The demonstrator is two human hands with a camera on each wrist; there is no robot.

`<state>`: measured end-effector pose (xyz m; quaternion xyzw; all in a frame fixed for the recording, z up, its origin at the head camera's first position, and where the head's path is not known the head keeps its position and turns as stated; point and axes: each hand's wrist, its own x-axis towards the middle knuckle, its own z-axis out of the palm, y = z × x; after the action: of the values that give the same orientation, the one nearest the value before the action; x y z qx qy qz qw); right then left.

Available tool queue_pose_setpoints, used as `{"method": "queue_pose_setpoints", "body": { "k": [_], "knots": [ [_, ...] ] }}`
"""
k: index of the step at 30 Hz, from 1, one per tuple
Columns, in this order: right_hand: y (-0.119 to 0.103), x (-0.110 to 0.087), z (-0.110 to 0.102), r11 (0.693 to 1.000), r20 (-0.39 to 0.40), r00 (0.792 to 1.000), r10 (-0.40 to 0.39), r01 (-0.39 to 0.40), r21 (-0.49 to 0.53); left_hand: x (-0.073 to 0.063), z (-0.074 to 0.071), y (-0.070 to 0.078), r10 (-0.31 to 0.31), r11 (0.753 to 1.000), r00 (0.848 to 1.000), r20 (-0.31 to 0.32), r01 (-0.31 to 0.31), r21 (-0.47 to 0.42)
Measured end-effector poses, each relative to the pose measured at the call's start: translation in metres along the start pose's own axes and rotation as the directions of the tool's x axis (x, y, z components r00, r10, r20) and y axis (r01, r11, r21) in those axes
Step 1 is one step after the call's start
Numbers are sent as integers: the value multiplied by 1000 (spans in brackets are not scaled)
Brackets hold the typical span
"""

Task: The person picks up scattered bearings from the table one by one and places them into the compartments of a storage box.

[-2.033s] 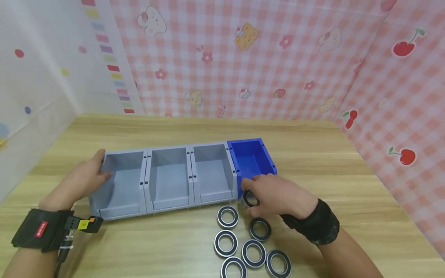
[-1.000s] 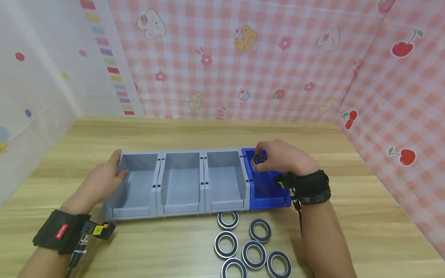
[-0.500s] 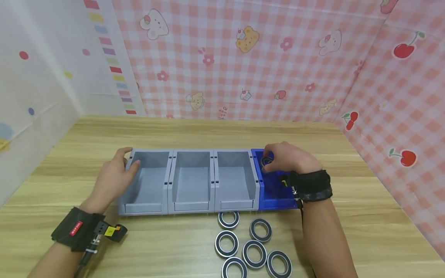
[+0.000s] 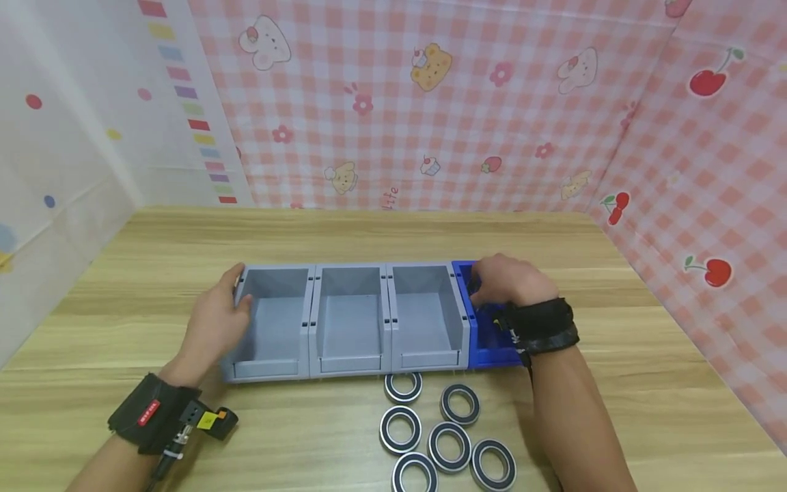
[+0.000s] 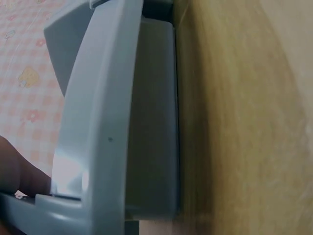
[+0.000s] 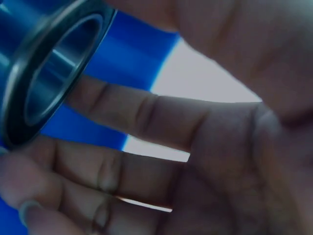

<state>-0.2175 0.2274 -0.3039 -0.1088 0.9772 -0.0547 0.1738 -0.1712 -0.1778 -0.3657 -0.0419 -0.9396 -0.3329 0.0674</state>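
My left hand (image 4: 215, 324) grips the left wall of the leftmost grey bin (image 4: 266, 370), thumb over its inner side. In the left wrist view a finger (image 5: 32, 181) bends at that bin's edge. The bin stands in a joined row with two more grey bins and a blue bin (image 4: 494, 357) at the right end. Inside the blue bin, my right hand (image 4: 515, 280) pinches a ball bearing (image 6: 23, 93), a metal ring with a dark seal, held tilted at the fingertips. In the head view that bearing is mostly hidden by the hand.
Several more bearings (image 4: 400, 430) lie flat on the wooden table (image 4: 295, 437) in front of the row, the farthest close to the bins' front edge. A pink checked cloth (image 4: 369, 137) covers the wall behind, with a second cloth side at the right.
The whole bin row has slid right, with my left hand moving along on it. My right hand has carried the bearing from in front of the blue bin to low inside it.
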Motion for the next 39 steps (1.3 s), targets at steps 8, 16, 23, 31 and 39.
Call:
{"method": "queue_pose_setpoints", "body": {
  "k": [8, 16, 23, 31, 39],
  "knots": [
    [-1, 3, 8, 998, -19, 999, 38, -39, -52, -1, 3, 1, -9, 1000, 1000, 12, 9, -4],
    [-6, 9, 18, 988, -37, 999, 34, -39, -148, -1, 3, 3, -10, 1000, 1000, 28, 10, 12],
    [-8, 11, 20, 989, -40, 999, 32, -38, -145, -2, 2, 2, 14, 999, 1000, 16, -15, 34],
    [-10, 11, 20, 994, 5, 998, 59, -58, -97, -3, 0, 1, 1, 998, 1000, 27, -2, 57],
    [-12, -8, 6, 996, -74, 995, -62, 58, -61, -1, 1, 0, 8, 999, 1000, 29, -9, 53]
  ]
}}
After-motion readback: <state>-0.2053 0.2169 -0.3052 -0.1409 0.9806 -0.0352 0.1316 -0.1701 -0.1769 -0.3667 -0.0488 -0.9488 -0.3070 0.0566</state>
